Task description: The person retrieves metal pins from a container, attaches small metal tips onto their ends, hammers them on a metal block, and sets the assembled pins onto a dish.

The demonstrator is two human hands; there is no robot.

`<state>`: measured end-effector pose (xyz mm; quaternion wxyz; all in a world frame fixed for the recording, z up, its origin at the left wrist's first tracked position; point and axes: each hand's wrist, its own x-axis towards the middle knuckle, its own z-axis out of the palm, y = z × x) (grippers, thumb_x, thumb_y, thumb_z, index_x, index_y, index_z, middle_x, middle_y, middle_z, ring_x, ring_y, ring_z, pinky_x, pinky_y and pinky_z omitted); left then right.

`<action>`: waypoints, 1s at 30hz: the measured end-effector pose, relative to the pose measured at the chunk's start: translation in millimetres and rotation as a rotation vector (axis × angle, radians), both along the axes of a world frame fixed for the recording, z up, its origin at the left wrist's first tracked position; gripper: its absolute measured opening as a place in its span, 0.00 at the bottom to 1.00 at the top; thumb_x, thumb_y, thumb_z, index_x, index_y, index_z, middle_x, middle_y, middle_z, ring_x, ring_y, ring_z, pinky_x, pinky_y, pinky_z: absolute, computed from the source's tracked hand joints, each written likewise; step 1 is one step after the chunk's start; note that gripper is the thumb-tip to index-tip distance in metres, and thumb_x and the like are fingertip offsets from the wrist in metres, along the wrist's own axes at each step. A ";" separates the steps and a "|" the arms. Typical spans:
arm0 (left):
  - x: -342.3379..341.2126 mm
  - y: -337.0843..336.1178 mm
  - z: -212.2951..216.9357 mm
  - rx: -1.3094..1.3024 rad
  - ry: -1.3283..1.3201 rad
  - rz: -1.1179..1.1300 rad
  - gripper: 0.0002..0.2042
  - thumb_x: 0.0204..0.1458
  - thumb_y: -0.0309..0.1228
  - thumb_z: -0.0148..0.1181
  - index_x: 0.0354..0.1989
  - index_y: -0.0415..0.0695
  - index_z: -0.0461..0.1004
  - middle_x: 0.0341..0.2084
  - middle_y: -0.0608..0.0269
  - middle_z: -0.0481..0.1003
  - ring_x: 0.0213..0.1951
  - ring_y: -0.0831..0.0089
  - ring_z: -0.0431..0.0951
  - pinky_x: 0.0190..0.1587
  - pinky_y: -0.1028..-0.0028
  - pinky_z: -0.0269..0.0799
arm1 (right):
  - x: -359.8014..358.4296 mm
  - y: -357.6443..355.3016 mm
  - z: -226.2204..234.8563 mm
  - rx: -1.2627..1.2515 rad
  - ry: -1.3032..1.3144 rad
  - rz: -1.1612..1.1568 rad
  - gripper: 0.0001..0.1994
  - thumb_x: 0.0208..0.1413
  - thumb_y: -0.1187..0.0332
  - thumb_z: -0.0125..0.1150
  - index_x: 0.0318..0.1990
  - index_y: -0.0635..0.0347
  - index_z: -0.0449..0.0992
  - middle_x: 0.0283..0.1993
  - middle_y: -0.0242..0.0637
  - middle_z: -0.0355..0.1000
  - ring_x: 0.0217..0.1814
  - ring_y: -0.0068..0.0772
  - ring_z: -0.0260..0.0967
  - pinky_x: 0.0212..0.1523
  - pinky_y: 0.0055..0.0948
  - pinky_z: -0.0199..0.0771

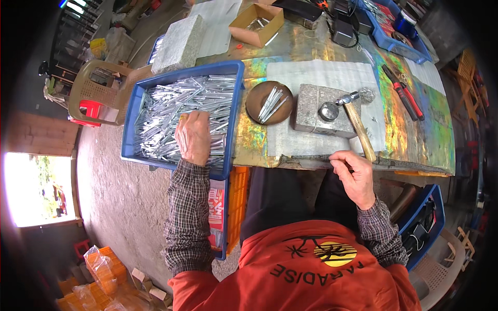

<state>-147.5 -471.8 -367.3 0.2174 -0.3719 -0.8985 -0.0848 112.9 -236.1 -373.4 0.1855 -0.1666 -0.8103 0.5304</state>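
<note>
My left hand [193, 138] reaches into a blue plastic tray [237, 98] heaped with thin silver metal strips [179, 93]. Its fingers bend down and close among the strips; the fingertips are hidden. At the table's front edge, beside the end of a hammer's wooden handle, is my right hand [355, 177]. Its fingers are curled together, with nothing visible in them. The hammer [358, 124] leans on a grey stone block [308, 116], its head next to a small round dark metal piece [328, 111]. Left of the block, a round brown dish [254, 103] holds several strips [272, 103].
White sheeting [290, 72] lies under the block. Red-handled pliers [403, 93] rest at the right. Farther back are a cardboard box [257, 25], another stone block [179, 44] and a blue bin [402, 46]. Orange crates [236, 207] stand below the tray; a chair [98, 93] is at left.
</note>
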 end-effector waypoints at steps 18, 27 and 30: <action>-1.5 -6.9 -2.3 -0.295 0.097 -0.025 0.05 0.37 0.20 0.57 0.24 0.43 0.69 0.23 0.57 0.68 0.25 0.59 0.73 0.26 0.63 0.68 | 11.1 24.2 25.6 0.152 0.013 -0.014 0.04 0.50 0.77 0.59 0.34 0.67 0.75 0.29 0.39 0.74 0.28 0.28 0.72 0.30 0.24 0.70; 13.4 -1.8 6.3 0.210 -0.256 -0.023 0.07 0.45 0.19 0.56 0.33 0.37 0.73 0.22 0.58 0.71 0.23 0.68 0.71 0.27 0.72 0.68 | 24.5 104.8 -5.9 0.435 -0.032 -0.346 0.04 0.49 0.74 0.57 0.32 0.63 0.74 0.30 0.42 0.71 0.31 0.44 0.70 0.31 0.33 0.69; 28.4 8.6 8.2 0.614 -0.740 -0.045 0.08 0.49 0.19 0.56 0.38 0.35 0.73 0.22 0.71 0.70 0.22 0.86 0.67 0.26 0.85 0.64 | 20.8 122.2 -26.3 0.619 -0.082 -0.325 0.06 0.45 0.75 0.58 0.33 0.61 0.74 0.29 0.41 0.69 0.32 0.46 0.70 0.32 0.38 0.69</action>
